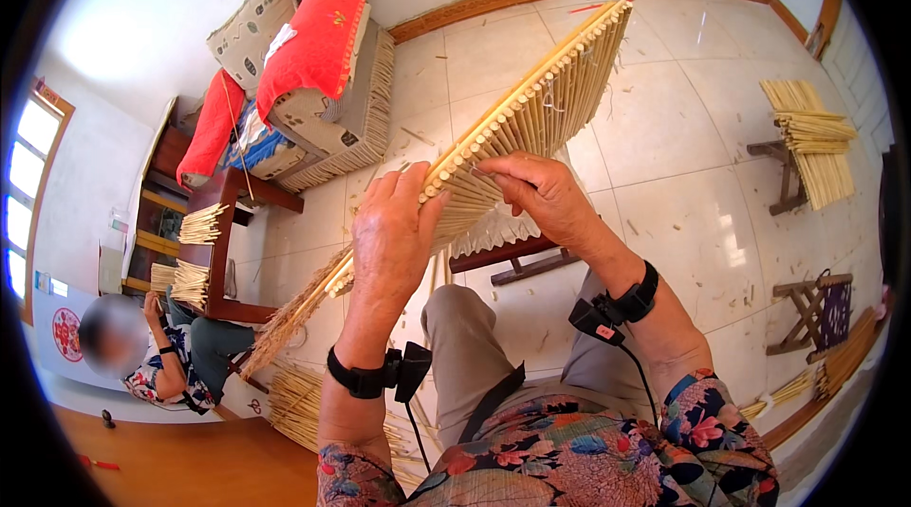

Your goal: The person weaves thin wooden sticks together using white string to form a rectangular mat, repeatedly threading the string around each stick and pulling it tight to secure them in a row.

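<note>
A long panel of bound straw-coloured stalks (560,80), its cut ends lined along a yellow rod, slants up and away from me. My left hand (394,227) grips the near end of the panel, fingers closed over its edge. My right hand (536,194) is closed at the row of stalk ends, thumb and forefinger pinched on something small and thin that I cannot make out. Feathery reed tops (299,308) stick out below my left hand. Behind the panel stands a low dark wooden stand (512,272) with pale translucent material on it.
A sofa with red covers (308,47) is at back left. Stalk bundles lie on a dark table (237,308), on a right-hand stand (807,161) and on the floor (294,407). A seated co-worker (161,369) is at left; a folding stool (802,317) is at right.
</note>
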A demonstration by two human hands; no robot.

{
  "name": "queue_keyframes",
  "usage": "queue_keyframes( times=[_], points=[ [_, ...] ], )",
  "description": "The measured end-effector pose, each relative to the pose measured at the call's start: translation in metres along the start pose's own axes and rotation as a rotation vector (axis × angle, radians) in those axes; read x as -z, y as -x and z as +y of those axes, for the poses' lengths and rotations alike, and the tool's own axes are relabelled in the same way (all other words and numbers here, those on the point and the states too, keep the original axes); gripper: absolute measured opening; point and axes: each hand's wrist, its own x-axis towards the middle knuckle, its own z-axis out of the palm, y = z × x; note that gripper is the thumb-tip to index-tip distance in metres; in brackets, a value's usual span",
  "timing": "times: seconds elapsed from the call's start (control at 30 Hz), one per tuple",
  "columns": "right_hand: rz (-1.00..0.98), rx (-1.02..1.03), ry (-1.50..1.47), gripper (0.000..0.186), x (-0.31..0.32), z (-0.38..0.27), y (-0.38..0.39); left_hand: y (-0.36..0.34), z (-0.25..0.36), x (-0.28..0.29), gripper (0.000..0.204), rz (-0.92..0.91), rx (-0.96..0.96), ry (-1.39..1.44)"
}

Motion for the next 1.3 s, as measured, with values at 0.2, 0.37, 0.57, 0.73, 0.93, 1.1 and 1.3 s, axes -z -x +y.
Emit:
queue_keyframes(
  times=[0.2, 0.37, 0.57, 0.73, 0.93, 1.1, 1.3],
  points=[
    [0.003, 0.029, 0.026, 0.023, 0.001, -0.003, 0.001, 0.000, 0.002, 0.001, 0.031, -0.009, 0.007, 0.006],
    [0.014, 0.185, 0.321, 0.018, 0.009, -0.013, 0.003, 0.006, 0.006, -0.003, 0.032, 0.030, 0.004, 0.023],
    [0.060, 0.177, 0.340, 0.014, 0.002, -0.010, 0.023, 0.024, 0.019, -0.007, 0.034, 0.062, 0.002, 0.054],
    [-0.001, 0.201, 0.385, 0.015, 0.007, -0.013, 0.037, 0.041, 0.029, -0.009, 0.036, 0.066, -0.011, 0.057],
    [0.012, -0.044, 0.186, 0.017, 0.011, -0.015, 0.069, 0.061, 0.041, -0.016, 0.042, 0.112, -0.064, 0.068],
    [0.001, -0.280, 0.004, 0.015, 0.019, -0.018, 0.084, 0.070, 0.047, -0.018, 0.042, 0.107, -0.046, 0.082],
    [-0.091, -0.324, 0.060, 0.019, 0.026, -0.023, 0.089, 0.079, 0.050, -0.019, 0.043, 0.119, -0.048, 0.085]
  ],
)
